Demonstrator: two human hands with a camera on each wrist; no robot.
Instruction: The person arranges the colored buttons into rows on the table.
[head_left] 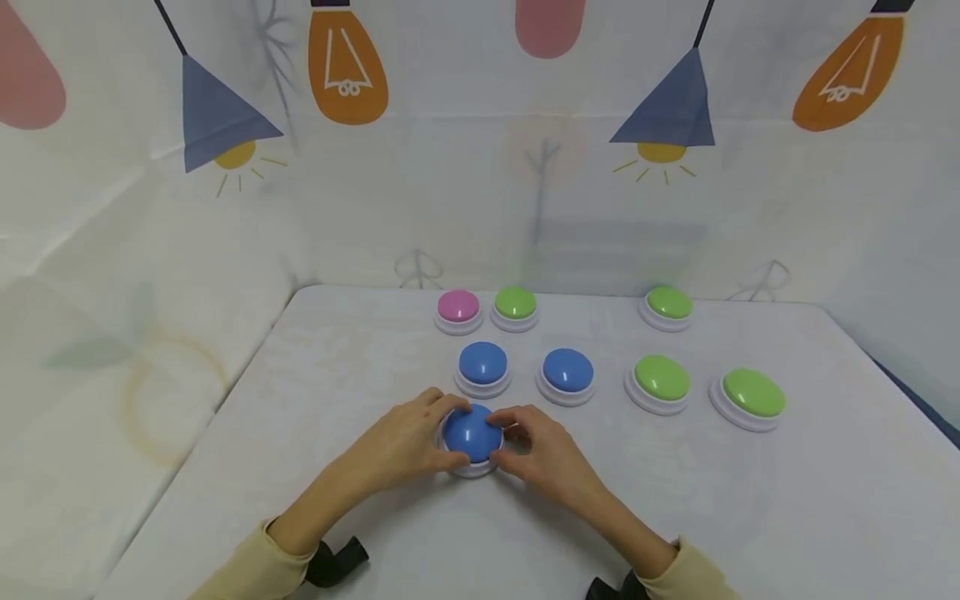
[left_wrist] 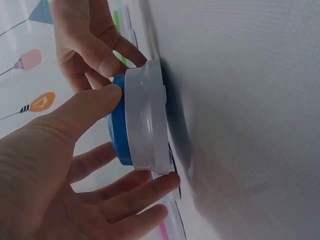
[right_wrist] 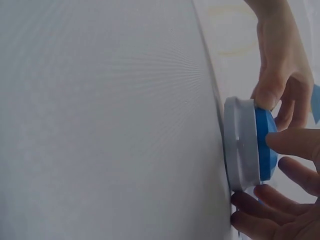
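Observation:
A blue dome push button (head_left: pixel 472 435) with a round white base sits at the near middle of the table, between both hands. My left hand (head_left: pixel 411 442) grips its left side, with the thumb on the near edge of the dome and the fingers round the far side. From the right, my right hand (head_left: pixel 543 457) holds the same button, its thumb near the front edge and index finger at the dome's upper right. In the left wrist view the white base (left_wrist: pixel 142 120) stands close over the tabletop, a shadow beside it. The right wrist view shows both thumbs at the dome (right_wrist: pixel 266 145).
Behind the held button stand two more blue buttons (head_left: pixel 483 363), (head_left: pixel 567 370). A pink button (head_left: pixel 458 307) and a green button (head_left: pixel 515 303) are at the back edge. Several green buttons (head_left: pixel 662 378) stand to the right. A printed cloth wall (head_left: pixel 465 183) rises behind the white table (head_left: pixel 337 350).

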